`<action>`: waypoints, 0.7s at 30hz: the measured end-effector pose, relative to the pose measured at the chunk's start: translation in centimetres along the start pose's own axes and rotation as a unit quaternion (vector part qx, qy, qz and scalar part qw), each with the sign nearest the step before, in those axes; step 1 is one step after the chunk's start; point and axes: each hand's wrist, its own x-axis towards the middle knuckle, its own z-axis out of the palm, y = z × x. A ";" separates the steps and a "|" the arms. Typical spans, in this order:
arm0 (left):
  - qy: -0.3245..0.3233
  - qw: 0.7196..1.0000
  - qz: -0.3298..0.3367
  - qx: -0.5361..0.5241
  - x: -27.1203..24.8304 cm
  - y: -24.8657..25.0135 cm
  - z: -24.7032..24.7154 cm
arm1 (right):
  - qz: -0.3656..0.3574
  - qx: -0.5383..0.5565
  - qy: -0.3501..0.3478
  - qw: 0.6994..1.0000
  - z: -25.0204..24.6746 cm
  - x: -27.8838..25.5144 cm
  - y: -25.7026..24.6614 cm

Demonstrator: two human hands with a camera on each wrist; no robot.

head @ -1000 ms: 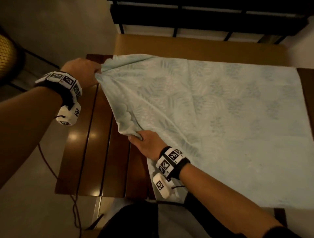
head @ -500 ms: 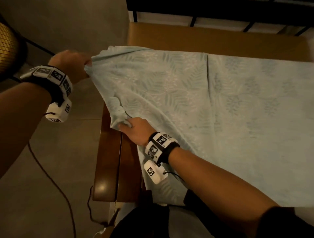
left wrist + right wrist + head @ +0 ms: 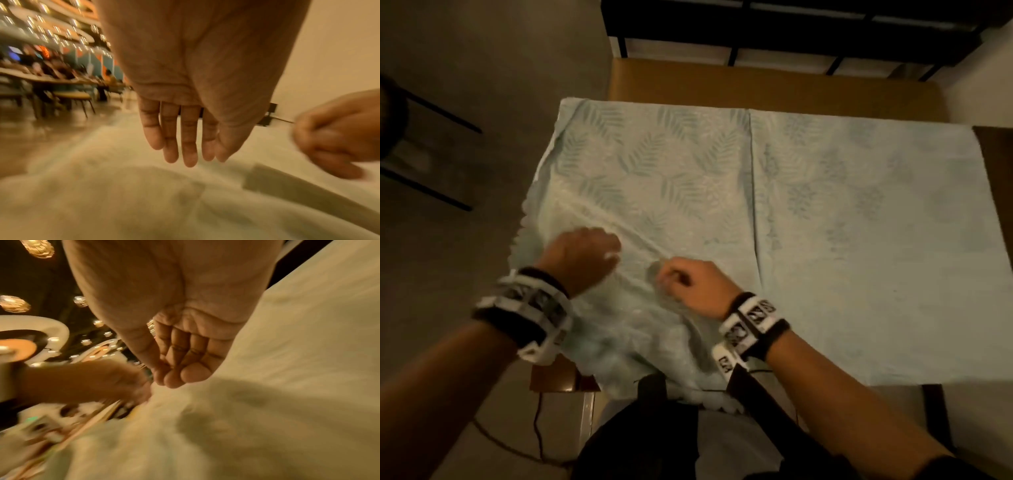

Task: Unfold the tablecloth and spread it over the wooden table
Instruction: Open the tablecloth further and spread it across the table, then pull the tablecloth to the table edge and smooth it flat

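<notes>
The pale green leaf-print tablecloth (image 3: pixel 791 205) lies spread over the dark wooden table (image 3: pixel 558 380), with creases and a bunched part at the near left. My left hand (image 3: pixel 585 253) hovers over that bunched part. In the left wrist view its fingers (image 3: pixel 189 146) are straight and hold nothing above the cloth (image 3: pixel 123 203). My right hand (image 3: pixel 681 279) sits just to the right of it on the cloth, fingers curled. In the right wrist view its thumb meets the curled fingertips (image 3: pixel 174 378), and no cloth (image 3: pixel 287 386) shows between them.
A tan bench (image 3: pixel 756 82) and a black metal frame (image 3: pixel 791 31) stand behind the table. Dark chair legs (image 3: pixel 431 113) are on the floor at the left. A cable (image 3: pixel 537 428) runs across the floor by the table's near left corner. Bare wood shows at the far right (image 3: pixel 996 154).
The cloth's left part has been pulled over the bare wood and now lies down. My left hand has let go of the corner and come in beside the right hand.
</notes>
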 end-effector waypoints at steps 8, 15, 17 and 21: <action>-0.140 0.987 0.037 -0.073 -9.3 19.7 9.9 | 0.138 -0.172 0.056 0.974 -9.9 -18.9 15.3; -0.045 0.997 0.039 -0.048 -12.2 18.9 13.5 | 0.031 -0.291 0.021 0.956 -8.1 -22.5 19.8; -0.033 0.998 0.019 -0.050 -13.1 18.5 13.2 | 0.008 -0.296 0.035 0.955 -8.1 -22.1 20.1; -0.028 0.997 -0.046 -0.052 -14.5 17.2 12.1 | 0.003 -0.309 0.047 0.950 -8.1 -21.6 21.0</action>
